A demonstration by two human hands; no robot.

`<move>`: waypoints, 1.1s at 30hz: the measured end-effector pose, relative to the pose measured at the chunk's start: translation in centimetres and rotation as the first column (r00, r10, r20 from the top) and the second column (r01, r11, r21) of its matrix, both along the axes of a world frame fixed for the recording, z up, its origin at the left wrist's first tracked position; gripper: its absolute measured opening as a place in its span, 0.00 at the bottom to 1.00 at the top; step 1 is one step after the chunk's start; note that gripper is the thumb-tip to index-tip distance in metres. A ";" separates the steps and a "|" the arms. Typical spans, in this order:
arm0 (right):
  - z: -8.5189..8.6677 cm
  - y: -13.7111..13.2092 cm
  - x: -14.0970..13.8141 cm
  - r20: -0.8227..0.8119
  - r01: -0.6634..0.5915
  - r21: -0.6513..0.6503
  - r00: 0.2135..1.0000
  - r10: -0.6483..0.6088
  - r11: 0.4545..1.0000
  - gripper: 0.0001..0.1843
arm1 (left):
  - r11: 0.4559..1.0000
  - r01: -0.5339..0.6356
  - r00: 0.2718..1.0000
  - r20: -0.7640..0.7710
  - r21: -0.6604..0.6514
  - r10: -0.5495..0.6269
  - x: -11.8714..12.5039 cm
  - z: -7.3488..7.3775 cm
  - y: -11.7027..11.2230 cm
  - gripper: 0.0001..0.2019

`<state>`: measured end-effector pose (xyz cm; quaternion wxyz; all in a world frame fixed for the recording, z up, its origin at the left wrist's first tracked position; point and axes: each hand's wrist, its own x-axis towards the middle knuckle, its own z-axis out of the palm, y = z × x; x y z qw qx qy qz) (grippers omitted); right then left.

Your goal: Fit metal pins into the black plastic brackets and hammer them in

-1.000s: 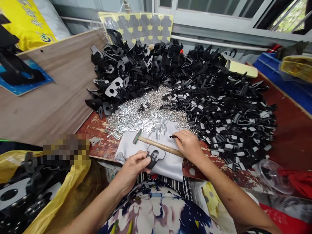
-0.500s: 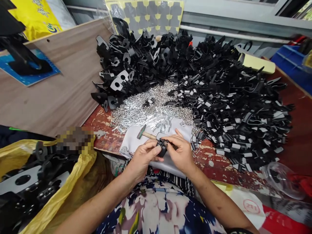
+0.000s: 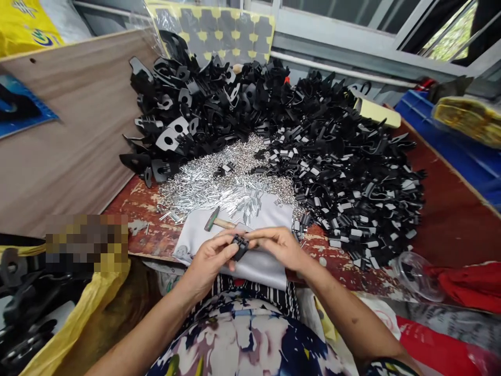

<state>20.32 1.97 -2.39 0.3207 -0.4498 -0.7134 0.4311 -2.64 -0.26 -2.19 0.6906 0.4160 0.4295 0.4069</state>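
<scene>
Grey cloth (image 3: pixel 264 271) as landmark, spread at the near edge of a worn red table (image 3: pixel 131 209). Over the cloth, both hands together at one black clip (image 3: pixel 239 249): left hand (image 3: pixel 211 256) grips it between thumb and fingers; right hand (image 3: pixel 279 246) meets it from the opposite side, fingertips close against it, cannot tell whether they pinch anything. Hammer (image 3: pixel 213 220) lies on the cloth, head toward its left side, handle partly hidden behind the hands. Just beyond the cloth, a heap of silver pins (image 3: pixel 211 190), some on its far edge. Beyond and right of the cloth, a big pile of black parts (image 3: pixel 352 172). Left of the cloth, a yellow bag (image 3: pixel 92 313); well right, a clear tub (image 3: pixel 417 279)
</scene>
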 end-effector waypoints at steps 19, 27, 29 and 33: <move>-3.3 8.0 5.2 0.042 0.353 0.189 0.929 -0.367 0.916 0.11 | 0.974 -0.142 0.984 0.081 -0.177 0.158 -1.2 -1.2 -1.1 0.15; -3.1 7.4 7.1 0.091 0.486 0.260 0.848 -0.522 0.834 0.13 | 0.956 -0.193 0.978 0.039 -0.220 0.206 -1.3 -1.6 -1.1 0.18; -2.6 7.2 7.5 0.145 0.480 0.309 0.829 -0.540 0.821 0.12 | 0.949 -0.214 0.973 0.029 -0.233 0.227 -1.3 -1.3 -1.1 0.19; -1.3 6.2 7.5 0.318 0.387 0.439 0.777 -0.543 0.811 0.14 | 0.947 -0.211 0.976 -0.001 -0.244 0.217 -1.4 -0.6 -1.2 0.20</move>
